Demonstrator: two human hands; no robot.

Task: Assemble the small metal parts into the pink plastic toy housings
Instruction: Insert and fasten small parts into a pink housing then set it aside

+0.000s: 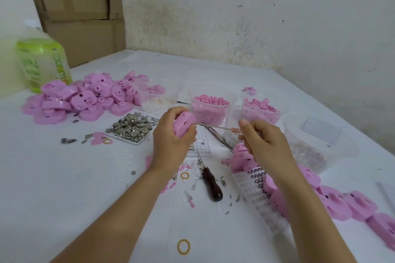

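Surface: tabletop [64, 177] covered by a white sheet, creased, littered with small bits and scraps.
Room: white wall [256, 17] seen behind, stained yellowish low down, dark specks scattered on it.
Back left: cardboard boxes [81, 13] stacked against the wall at the tabletop's far corner.
Left edge: green-labelled bottle [42, 64] stood upright, blurred.
Left hand [171, 141]: fingers curled round one pink housing [183, 124], held above the tabletop at mid-frame.
Right hand [263, 143]: thin tool [215, 127] pinched between thumb and fingers; metal tip laid against the held housing.
Housing heap [85, 98]: many pink housings piled far left, just behind the metal parts tray.
Metal parts tray [132, 127]: shallow white tray filled with small silvery pieces, set left of the left hand.
Pellet tub [210, 107]: clear tub of pink pellets, placed behind the hands; second tub [261, 109] of pink pieces beside it on the right.
Housing row [342, 203]: pink housings lined up along the right, partly hidden by the right forearm.
Grid tray [254, 194]: clear pocketed tray laid beside that row.
Awl [211, 183]: dark wooden handle, laid flat between the forearms.
Rubber band [183, 246]: yellow loop lying near the bottom edge.
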